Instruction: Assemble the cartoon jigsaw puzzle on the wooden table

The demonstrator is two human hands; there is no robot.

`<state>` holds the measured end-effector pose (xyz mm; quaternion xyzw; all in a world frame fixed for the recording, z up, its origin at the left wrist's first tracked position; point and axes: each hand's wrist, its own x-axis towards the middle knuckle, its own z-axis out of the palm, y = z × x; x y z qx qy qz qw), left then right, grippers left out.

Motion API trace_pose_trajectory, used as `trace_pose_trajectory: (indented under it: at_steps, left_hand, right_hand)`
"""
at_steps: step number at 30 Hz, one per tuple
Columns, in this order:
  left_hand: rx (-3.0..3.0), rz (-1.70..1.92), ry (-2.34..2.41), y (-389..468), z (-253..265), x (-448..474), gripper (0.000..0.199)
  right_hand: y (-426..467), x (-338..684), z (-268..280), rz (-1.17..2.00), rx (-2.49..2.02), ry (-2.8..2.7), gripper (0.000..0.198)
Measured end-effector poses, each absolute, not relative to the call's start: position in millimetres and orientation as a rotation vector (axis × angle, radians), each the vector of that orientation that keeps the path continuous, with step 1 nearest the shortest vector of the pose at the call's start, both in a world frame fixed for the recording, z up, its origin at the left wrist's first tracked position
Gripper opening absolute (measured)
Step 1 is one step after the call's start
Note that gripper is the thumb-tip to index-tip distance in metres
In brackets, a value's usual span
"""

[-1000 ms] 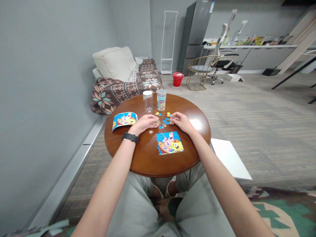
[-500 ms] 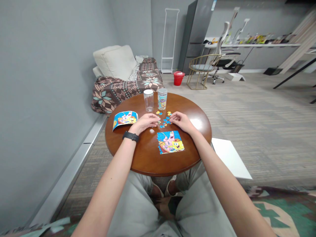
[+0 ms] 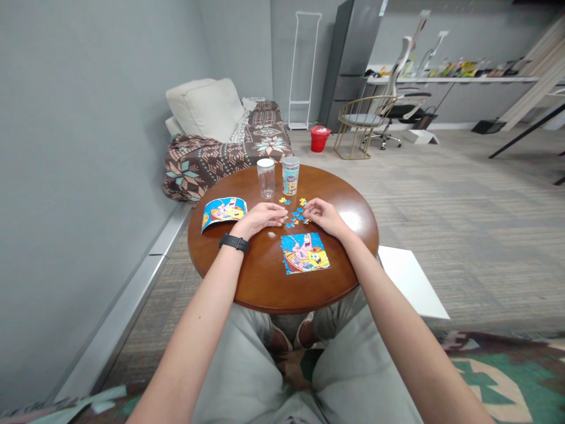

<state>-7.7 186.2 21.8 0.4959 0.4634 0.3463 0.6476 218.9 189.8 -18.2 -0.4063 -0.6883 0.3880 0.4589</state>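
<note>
Loose jigsaw puzzle pieces [image 3: 297, 215], blue and yellow, lie in a small pile between my hands. My left hand [image 3: 265, 217], with a black watch on its wrist, is at the pile's left side, fingers closed around a small puzzle piece [image 3: 285, 215] at the tips. On the right side, my right hand [image 3: 324, 215] has its fingers curled in at the pile's edge; what lies under its fingertips is too small to make out. Nearer to me is a partly joined cartoon puzzle [image 3: 305, 253] with an uneven left edge. A curved picture sheet [image 3: 224, 212] with the same scene stands at the left.
Behind the pile stand a clear jar [image 3: 266, 179] with a white lid and a printed canister [image 3: 290, 176]. All this is on a round brown table [image 3: 265, 288]. Beyond are a covered sofa [image 3: 212, 153], a red bin [image 3: 319, 139] and a gold-framed chair [image 3: 359, 121].
Both hands stay almost in place, with only slight finger movement at the pile. The view has tipped very slightly.
</note>
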Motion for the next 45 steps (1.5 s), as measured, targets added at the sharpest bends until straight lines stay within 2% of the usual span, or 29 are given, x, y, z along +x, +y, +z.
trace_pose_trajectory:
  at_steps: [6, 14, 19, 32, 37, 45]
  left_hand:
    - [1.14, 0.8, 1.027, 188.5, 16.6, -10.9, 0.02]
    - [1.133, 0.806, 0.998, 192.6, 13.2, -11.2, 0.015]
    - [1.135, 0.829, 0.956, 192.3, 12.7, -10.9, 0.02]
    - [1.111, 0.821, 0.998, 189.7, 16.8, -10.0, 0.016]
    - [1.147, 0.797, 0.967, 188.3, 16.4, -10.0, 0.024]
    - [1.118, 0.807, 0.986, 189.9, 15.8, -10.8, 0.024]
  right_hand:
    - [192.6, 219.5, -20.5, 1.02, -1.025, -1.61, 0.025]
    - [194.1, 221.1, -22.4, 0.889, -1.039, -1.67, 0.018]
    - [193.2, 221.6, -21.8, 0.843, -1.052, -1.7, 0.017]
    - [195.5, 221.8, -22.4, 0.933, -1.06, -1.661, 0.017]
    - [195.2, 221.4, -23.4, 0.96, -1.061, -1.643, 0.017]
    - [190.1, 220.8, -14.8, 0.839, -1.085, -1.648, 0.016]
